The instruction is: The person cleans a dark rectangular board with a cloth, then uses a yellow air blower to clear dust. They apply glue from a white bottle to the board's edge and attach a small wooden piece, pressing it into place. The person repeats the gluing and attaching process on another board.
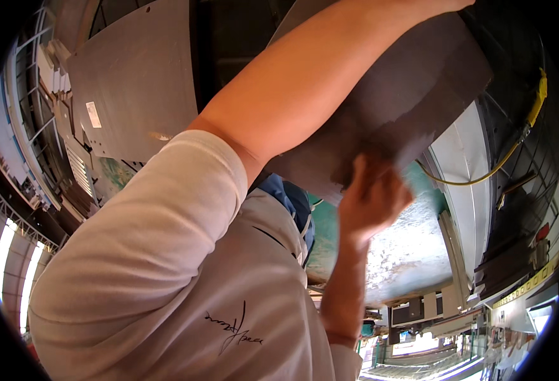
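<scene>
A large dark grey-brown panel [448,66] fills the upper right, with a darker, wet-looking band across its surface. My left arm stretches over it to the top edge of the view, where only part of my left hand [448,5] shows; its fingers are out of sight. Close to the panel's lower edge is my right hand [381,197], slightly blurred, with the fingers curled closed against the surface. What it grips, if anything, is lost in dark shadow. A second grey-brown panel [136,82] with a small white label [93,115] stands at the upper left.
Worn green-and-white floor [413,247] shows below the panel. On the right, a yellow cable [470,183] runs up to a thicker yellow sleeve [537,98], beside a pale curved sheet [464,146]. Stacked boards and metal framing line both sides of the workshop.
</scene>
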Motion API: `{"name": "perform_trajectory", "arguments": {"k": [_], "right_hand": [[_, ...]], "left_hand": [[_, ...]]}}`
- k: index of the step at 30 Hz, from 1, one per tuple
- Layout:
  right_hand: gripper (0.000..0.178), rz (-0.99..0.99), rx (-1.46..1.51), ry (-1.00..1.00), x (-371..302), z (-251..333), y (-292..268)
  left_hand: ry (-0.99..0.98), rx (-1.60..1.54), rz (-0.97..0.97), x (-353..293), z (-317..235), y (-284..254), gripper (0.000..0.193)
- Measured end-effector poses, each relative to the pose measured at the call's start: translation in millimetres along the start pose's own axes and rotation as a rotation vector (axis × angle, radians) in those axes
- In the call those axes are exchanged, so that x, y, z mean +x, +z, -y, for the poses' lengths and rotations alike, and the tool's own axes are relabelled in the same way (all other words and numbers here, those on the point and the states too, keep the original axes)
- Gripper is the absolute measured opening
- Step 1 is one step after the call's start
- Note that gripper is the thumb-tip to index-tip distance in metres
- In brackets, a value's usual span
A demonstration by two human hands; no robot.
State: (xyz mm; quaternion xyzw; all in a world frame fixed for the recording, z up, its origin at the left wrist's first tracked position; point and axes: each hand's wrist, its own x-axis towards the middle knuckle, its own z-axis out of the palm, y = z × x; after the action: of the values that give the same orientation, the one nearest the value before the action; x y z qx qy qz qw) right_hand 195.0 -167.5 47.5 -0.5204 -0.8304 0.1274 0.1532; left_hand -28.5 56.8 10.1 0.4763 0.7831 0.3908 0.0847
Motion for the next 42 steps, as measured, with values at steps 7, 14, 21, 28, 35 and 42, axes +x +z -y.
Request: {"name": "perform_trajectory", "arguments": {"k": [7,14,21,28,35,42], "right_hand": [[0.022,-0.061,0.060,0.002,12.3,0.7,7.1],[0.023,-0.070,-0.059,0.162,78.8,1.4,12.9],[0.021,0.014,0.146,-0.089,-2.3,12.1,4.4],[0.016,0.027,0.068,-0.015,12.0,29.7,-1.4],[0.026,-0.082,0.024,0.216,62.3,-18.8,4.6],[0.023,0.030,0.015,0.052,-39.8,-1.1,-7.7]], "left_hand": [[0.057,0.014,-0.034,1.1,4.6,2.2,0.032],[0.044,-0.002,0.014,0.5,-0.1,0.7,0.033],[0.038,0.011,-0.013,-0.3,0.5,-0.7,0.032],[0.095,-0.027,-0.084,-1.0,9.8,5.0,0.031],[0.096,-0.002,-0.092,2.3,11.3,7.1,0.031],[0.045,0.032,-0.023,3.7,3.7,2.3,0.033]]}}
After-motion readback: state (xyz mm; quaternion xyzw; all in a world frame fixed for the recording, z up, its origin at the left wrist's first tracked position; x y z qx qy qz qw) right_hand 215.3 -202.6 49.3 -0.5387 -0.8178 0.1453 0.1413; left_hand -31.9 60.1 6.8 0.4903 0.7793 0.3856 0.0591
